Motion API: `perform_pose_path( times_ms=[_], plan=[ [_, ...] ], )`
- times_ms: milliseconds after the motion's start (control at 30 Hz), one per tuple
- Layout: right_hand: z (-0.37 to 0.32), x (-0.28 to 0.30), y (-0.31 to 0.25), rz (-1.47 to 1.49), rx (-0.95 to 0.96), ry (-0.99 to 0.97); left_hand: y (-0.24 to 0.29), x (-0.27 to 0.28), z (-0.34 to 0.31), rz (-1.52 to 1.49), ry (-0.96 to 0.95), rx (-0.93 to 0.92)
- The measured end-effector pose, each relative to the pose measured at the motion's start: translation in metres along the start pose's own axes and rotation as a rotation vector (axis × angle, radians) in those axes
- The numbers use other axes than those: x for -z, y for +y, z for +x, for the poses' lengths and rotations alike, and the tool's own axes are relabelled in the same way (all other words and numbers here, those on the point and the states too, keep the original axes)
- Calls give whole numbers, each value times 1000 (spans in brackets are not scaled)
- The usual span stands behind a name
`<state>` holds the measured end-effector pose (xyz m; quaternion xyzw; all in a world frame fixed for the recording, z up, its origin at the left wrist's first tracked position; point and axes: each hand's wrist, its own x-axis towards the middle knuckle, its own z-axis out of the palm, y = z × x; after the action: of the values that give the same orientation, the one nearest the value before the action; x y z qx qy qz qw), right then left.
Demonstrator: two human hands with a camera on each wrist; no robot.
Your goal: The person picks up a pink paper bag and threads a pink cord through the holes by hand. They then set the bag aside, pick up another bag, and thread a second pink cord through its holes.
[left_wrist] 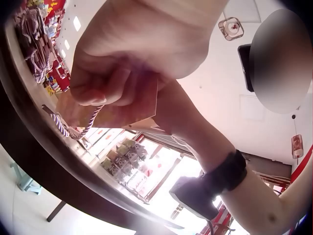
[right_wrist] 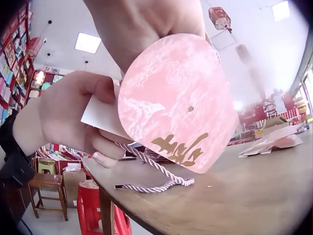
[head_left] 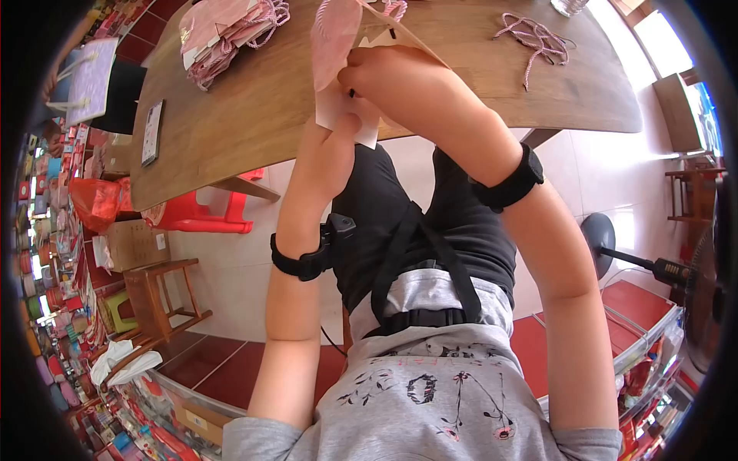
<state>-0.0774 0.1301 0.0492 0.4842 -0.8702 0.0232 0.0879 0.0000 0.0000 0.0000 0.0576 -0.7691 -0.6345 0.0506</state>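
Observation:
A pink marbled paper piece (head_left: 336, 42) with a rounded flap (right_wrist: 171, 83), gold lettering and a small hole is held up over the table's near edge. My left hand (head_left: 332, 157) grips its white lower part (right_wrist: 101, 113) from the left, thumb on top and fingers curled underneath. In the left wrist view that hand (left_wrist: 142, 49) is curled at the paper (left_wrist: 132, 107), with a twisted pink-white cord (left_wrist: 93, 120) by its fingertips. My right hand (head_left: 396, 81) has bent fingers on the piece's upper part; behind the flap in the right wrist view, its fingertips are hidden.
On the wooden table (head_left: 254, 115) lie a stack of similar pink pieces with cords (head_left: 227, 34) at the upper left, a phone-like object (head_left: 152, 132) at the left edge and loose cords (head_left: 534, 38) at the right. A glass (head_left: 569, 6) stands beyond them. Below is a red stool (head_left: 204, 215).

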Motion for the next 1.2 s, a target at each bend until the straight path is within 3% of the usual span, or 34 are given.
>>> perform_pose_path(
  times_ms=[67, 167, 400, 467, 600, 667, 767, 867, 1000, 1067, 1200],
  plan=[
    [1, -13, 8, 303, -56, 111, -1, -2, 1, -24, -5, 29],
    [5, -36, 14, 467, -58, 281, 0, -2, 1, -80, -9, 10],
    [-3, -24, 7, 357, -139, 246, 2, 0, -2, -45, 14, -3],
    [-5, -26, 5, 395, -108, 417, 3, 2, -2, -2, -29, 65],
    [-2, -17, 0, 506, -192, 333, 8, -2, -5, -43, -13, 62],
    [0, -25, 4, 374, -121, 344, 7, -1, -4, 7, -33, 130],
    [-2, -23, 2, 382, -113, 379, -1, -1, -2, -49, -40, 66],
    [-1, -13, 0, 403, -120, 266, 3, -1, -1, -31, -31, 71],
    [-2, -21, 6, 402, -74, 317, 0, 6, 2, -42, -89, 123],
    [0, -19, 7, 419, -81, 173, 8, 6, 0, -70, -75, 52],
    [-2, -20, 9, 461, -62, 177, 11, 11, -1, -93, -53, 8]
  ],
)
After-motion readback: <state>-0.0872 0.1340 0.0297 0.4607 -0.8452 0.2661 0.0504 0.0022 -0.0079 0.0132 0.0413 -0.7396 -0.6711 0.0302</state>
